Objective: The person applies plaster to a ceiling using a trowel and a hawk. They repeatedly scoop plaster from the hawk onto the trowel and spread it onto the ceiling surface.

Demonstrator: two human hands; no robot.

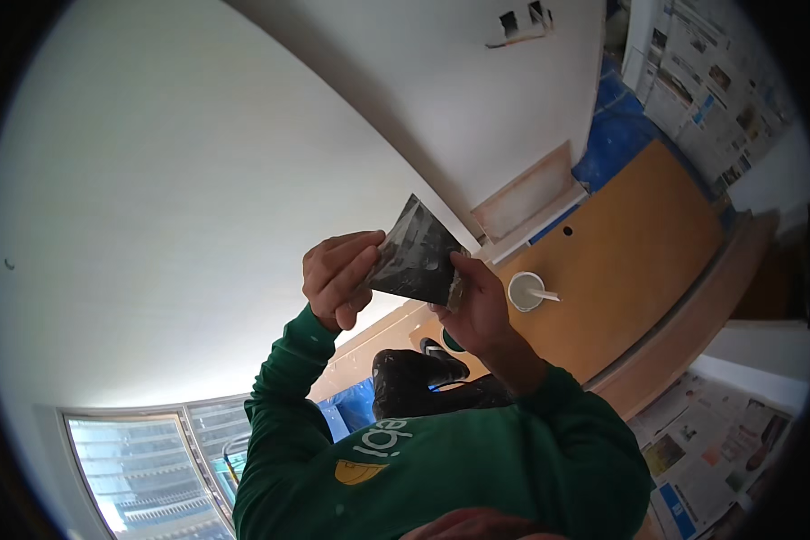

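Observation:
A dark, bent sheet of sandpaper, smeared with whitish dust, is held up in front of my chest between both hands. My left hand pinches its left edge, with the fingers laid along the sheet. On the opposite side, my right hand grips the lower right edge, the thumb on top and the other fingers mostly hidden. A rough, frayed-looking strip shows beside that thumb. The far corner of the sheet points up, close to the white wall.
Right of my hands, a white tub with a stick or handle in it stands on a brown wooden board. Wall openings show at the top. Blue sheeting and newspaper cover surfaces at right. A window is lower left.

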